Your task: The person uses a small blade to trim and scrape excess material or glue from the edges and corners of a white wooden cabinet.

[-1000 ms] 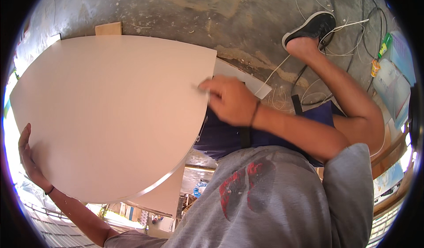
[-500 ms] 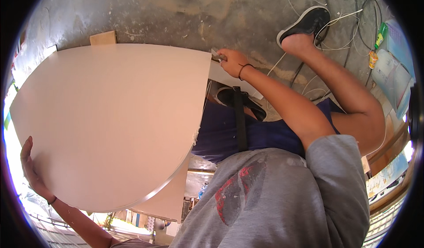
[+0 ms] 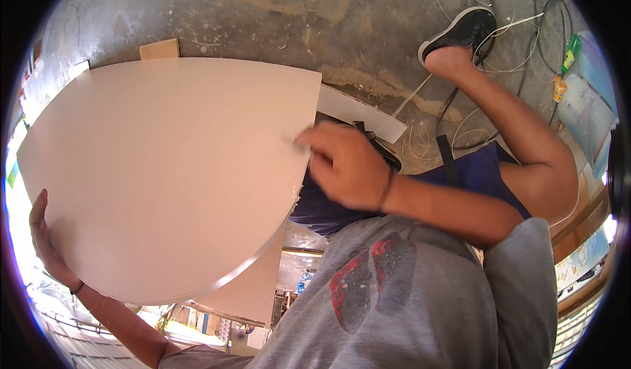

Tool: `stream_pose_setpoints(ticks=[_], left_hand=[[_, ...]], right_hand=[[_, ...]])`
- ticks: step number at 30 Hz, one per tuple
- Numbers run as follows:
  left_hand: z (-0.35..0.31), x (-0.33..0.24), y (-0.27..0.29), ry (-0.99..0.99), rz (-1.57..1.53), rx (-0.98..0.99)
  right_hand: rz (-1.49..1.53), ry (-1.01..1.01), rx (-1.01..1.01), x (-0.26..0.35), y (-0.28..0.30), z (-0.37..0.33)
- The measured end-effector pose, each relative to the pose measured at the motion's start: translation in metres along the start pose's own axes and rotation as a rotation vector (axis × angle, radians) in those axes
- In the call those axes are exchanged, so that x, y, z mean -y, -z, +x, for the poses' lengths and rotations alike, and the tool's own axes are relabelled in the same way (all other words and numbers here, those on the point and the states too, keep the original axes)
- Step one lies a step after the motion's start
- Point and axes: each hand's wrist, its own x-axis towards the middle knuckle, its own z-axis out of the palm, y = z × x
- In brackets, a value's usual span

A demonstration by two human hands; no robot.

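A large pale panel point(image 3: 171, 172) with curved edges and a straight right side fills the left of the view. My left hand point(image 3: 47, 244) rests against its lower left edge, fingers stretched out. My right hand point(image 3: 348, 162) is closed on a small, flat metal blade point(image 3: 301, 140), smeared by motion. The blade is by the panel's right edge, and its exact kind cannot be made out. Ragged white shavings point(image 3: 296, 201) cling to that edge just below the hand.
A wooden block point(image 3: 160, 49) shows behind the panel's far edge. A white board strip point(image 3: 365, 113) lies on the concrete floor point(image 3: 263, 14). Cables point(image 3: 526, 60) run near my shoe point(image 3: 463, 34). Plastic bins point(image 3: 585, 99) stand at the far right.
My right hand has moved from the panel's far right corner toward me, down along the right edge, with the blade. The left hand stays at the panel's edge.
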Motion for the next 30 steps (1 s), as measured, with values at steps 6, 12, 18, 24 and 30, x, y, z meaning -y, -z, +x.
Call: stream_pose_setpoints(ticks=[6,12,18,24,30], left_hand=[[-0.002,0.001,-0.005,0.046,-0.073,-0.066],[0.005,-0.006,-0.015,0.132,-0.179,-0.118],[0.005,0.013,0.008,0.002,0.070,-0.090],[0.010,0.014,0.008,0.007,-0.137,0.015],[0.004,0.006,0.002,0.059,-0.028,-0.076]], right_hand=[[0.069,-0.051,0.009,0.016,0.006,0.003],[-0.011,-0.224,0.020,-0.095,0.005,0.029],[0.019,0.023,0.168,0.019,0.011,-0.003],[-0.089,-0.163,0.120,-0.071,0.029,0.033],[0.030,0.042,0.227,-0.043,0.016,0.020]])
